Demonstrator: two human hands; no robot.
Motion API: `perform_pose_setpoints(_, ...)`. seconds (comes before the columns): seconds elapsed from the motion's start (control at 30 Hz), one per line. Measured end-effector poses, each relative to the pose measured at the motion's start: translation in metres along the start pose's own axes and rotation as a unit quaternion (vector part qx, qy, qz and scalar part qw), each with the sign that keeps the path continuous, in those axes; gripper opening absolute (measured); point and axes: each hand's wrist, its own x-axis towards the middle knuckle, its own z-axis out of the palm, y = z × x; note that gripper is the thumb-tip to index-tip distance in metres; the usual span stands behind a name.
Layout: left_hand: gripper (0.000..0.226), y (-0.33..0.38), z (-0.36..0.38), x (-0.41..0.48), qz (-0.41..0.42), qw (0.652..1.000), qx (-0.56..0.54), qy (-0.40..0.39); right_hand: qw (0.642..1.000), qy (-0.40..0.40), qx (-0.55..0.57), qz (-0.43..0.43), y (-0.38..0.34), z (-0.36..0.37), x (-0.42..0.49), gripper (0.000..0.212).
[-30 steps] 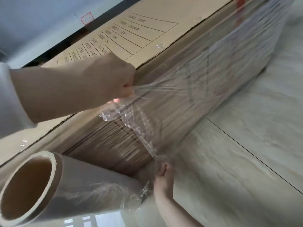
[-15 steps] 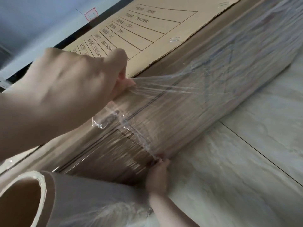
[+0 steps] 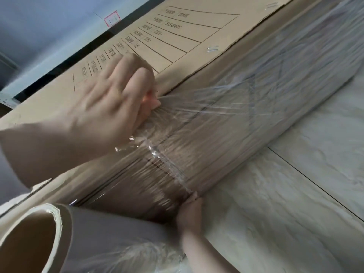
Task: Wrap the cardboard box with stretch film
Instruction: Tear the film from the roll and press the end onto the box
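A long cardboard box [image 3: 187, 56] with a printed table on top lies on the floor, its near side covered in stretch film [image 3: 256, 107]. My left hand [image 3: 110, 99] pinches the film's bunched edge at the box's top edge. From there a twisted strand of film [image 3: 167, 166] runs down the side to my right hand [image 3: 189, 215], which pinches it at the box's bottom edge by the floor. The film roll [image 3: 98, 243] with its cardboard core [image 3: 29, 243] lies at the lower left, close to the camera.
Pale marbled floor tiles [image 3: 295, 194] with a dark joint line stretch to the right of the box. Behind the box runs a dark strip and a blue-grey wall [image 3: 49, 26] with a small red mark.
My left hand has moved up to the box's top edge with the film in its pinch, and the strand is tauter. My right hand has kept its grip at the bottom. The view has drawn closer.
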Motion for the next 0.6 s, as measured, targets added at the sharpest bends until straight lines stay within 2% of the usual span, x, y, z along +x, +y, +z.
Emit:
perform_pose_setpoints(0.07, 0.035, -0.003, 0.002, 0.001, -0.054, 0.987, -0.146, -0.051, 0.999, -0.027, 0.045, 0.012, 0.012, 0.010, 0.008, 0.050)
perform_pose_setpoints(0.13, 0.036, -0.008, 0.005, 0.000, -0.109, 0.963, -0.232, -0.078, 0.995, -0.050, 0.086, 0.025, 0.016, 0.017, 0.009, 0.061)
perform_pose_setpoints(0.3, 0.033, -0.011, 0.007, -0.002, -0.178, 0.923, -0.320, -0.119, 0.957, -0.130, 0.213, 0.146, 0.014, 0.003, 0.003, 0.079)
perform_pose_setpoints(0.33, 0.034, -0.012, 0.005, -0.001, -0.183, 0.919, -0.325, -0.128, 0.944, -0.135, 0.256, 0.159, 0.020, 0.002, 0.002, 0.079)
perform_pose_setpoints(0.4, 0.043, -0.011, -0.004, 0.005, -0.182, 0.928, -0.299, -0.128, 0.927, -0.096, 0.323, 0.167, 0.030, 0.000, 0.001, 0.086)
perform_pose_setpoints(0.47, 0.050, -0.003, -0.019, 0.018, -0.117, 0.968, -0.214, -0.049, 0.940, -0.019, 0.312, 0.136, 0.032, -0.009, -0.001, 0.094)
perform_pose_setpoints(0.53, 0.046, 0.022, -0.035, 0.035, 0.030, 0.993, -0.111, 0.020, 0.945, 0.083, 0.311, 0.061, 0.023, -0.030, -0.008, 0.064)
perform_pose_setpoints(0.6, 0.045, 0.049, -0.026, 0.041, 0.206, 0.978, -0.010, 0.011, 0.942, 0.131, 0.309, -0.022, 0.005, -0.045, -0.016, 0.049)
